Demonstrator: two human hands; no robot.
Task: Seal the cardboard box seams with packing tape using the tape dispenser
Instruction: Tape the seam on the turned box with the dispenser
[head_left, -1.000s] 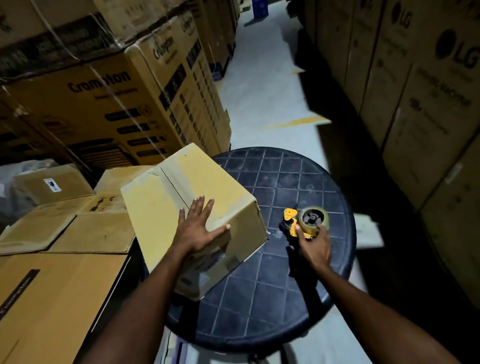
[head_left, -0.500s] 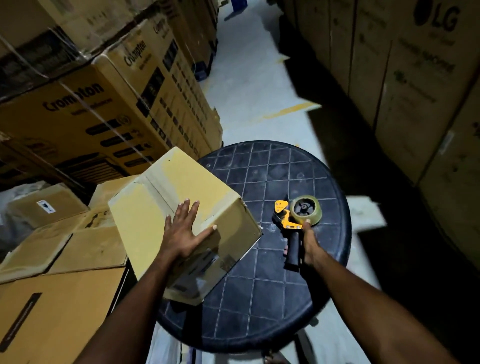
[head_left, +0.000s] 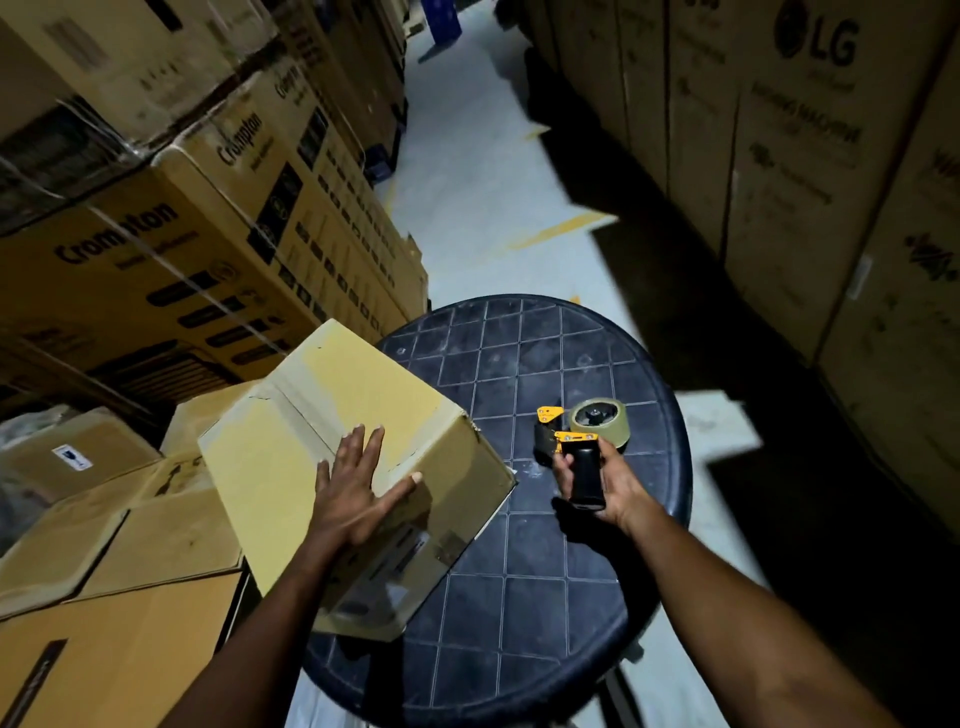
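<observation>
While your left hand (head_left: 358, 493) lies flat, fingers straight and spread, on the tilted cardboard box (head_left: 322, 415) at the left edge of a round, dark, grid-patterned table (head_left: 545, 597), your right hand (head_left: 608, 478) grips the black handle of the tape dispenser (head_left: 582, 441) over the tabletop, just right of the box. Printed cartons (head_left: 182, 260) are stacked on your left, taller cartons (head_left: 805, 156) line the dim right side, and a pale floor (head_left: 478, 182) runs between.

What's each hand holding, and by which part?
Right hand grips the tape dispenser by its black handle. Left hand holds nothing; it lies flat on the box.
</observation>
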